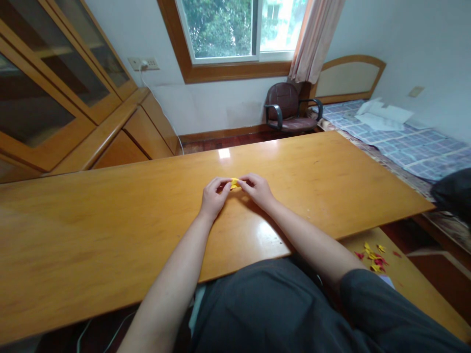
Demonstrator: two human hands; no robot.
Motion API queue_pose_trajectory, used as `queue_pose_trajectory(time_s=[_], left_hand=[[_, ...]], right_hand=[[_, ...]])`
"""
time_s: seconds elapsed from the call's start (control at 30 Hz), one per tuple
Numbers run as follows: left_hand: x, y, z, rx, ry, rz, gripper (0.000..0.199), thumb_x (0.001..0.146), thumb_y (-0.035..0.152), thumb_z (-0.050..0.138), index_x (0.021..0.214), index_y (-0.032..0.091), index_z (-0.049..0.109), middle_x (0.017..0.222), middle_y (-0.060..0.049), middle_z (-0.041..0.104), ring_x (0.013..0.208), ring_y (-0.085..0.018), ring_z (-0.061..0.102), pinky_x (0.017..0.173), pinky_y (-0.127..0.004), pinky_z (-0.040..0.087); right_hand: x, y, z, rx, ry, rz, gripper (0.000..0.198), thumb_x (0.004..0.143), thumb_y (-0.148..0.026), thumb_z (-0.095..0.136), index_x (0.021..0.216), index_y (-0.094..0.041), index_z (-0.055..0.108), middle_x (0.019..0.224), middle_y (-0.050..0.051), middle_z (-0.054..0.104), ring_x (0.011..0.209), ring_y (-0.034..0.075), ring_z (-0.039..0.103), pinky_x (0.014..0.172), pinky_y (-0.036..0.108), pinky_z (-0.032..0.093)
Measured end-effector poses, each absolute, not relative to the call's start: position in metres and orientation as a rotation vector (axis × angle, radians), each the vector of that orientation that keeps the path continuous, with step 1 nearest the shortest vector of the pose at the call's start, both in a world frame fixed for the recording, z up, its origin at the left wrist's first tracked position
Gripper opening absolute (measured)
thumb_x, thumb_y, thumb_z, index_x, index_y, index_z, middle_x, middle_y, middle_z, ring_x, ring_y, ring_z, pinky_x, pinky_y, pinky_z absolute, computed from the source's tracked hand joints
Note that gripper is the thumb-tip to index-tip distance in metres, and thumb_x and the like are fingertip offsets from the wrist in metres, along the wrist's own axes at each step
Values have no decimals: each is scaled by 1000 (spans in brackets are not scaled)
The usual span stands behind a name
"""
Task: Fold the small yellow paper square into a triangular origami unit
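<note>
A small piece of folded yellow paper (pixel 234 184) is pinched between my two hands, just above the wooden table (pixel 121 230). My left hand (pixel 215 195) grips its left side with thumb and fingers. On the other side, my right hand (pixel 257 189) holds it with the thumb in front. The fingertips cover part of the paper, so its full shape is hidden. Several small folded paper pieces (pixel 375 257), yellow and red, lie in a loose group on a lower wooden surface (pixel 415 289) at my right.
A glass-door cabinet (pixel 66 88) stands at the left. Past the table's far edge are a brown armchair (pixel 285 105) and a window (pixel 221 29). A bed (pixel 412 142) with a checked sheet runs along the right, with a black bag-like object (pixel 454 193) at its near end.
</note>
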State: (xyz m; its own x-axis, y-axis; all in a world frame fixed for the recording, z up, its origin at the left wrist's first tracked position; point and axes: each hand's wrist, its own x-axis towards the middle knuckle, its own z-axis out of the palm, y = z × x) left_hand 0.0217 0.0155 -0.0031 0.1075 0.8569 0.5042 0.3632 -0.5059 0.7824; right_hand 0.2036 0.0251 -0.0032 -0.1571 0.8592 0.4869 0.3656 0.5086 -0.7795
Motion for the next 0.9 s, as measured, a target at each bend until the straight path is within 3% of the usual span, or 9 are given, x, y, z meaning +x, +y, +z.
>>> queue_pose_trajectory(time_s=[0.23, 0.9], left_hand=[[24, 15, 1, 2048, 1237, 1405, 16, 88, 33, 62, 92, 20, 69, 87, -4, 68, 78, -15, 65, 71, -27, 55], [27, 10, 8, 2193, 1207, 1435, 15, 88, 31, 61, 96, 21, 68, 90, -5, 69, 84, -16, 64, 79, -30, 53]], right_hand=[[201, 22, -3, -1025, -1812, 547, 26, 90, -42, 59, 89, -18, 71, 83, 4, 69, 73, 14, 60, 70, 26, 46], [201, 20, 1, -989, -1804, 561, 25, 91, -41, 57, 85, -19, 69, 81, 4, 66, 72, 14, 58, 69, 27, 47]])
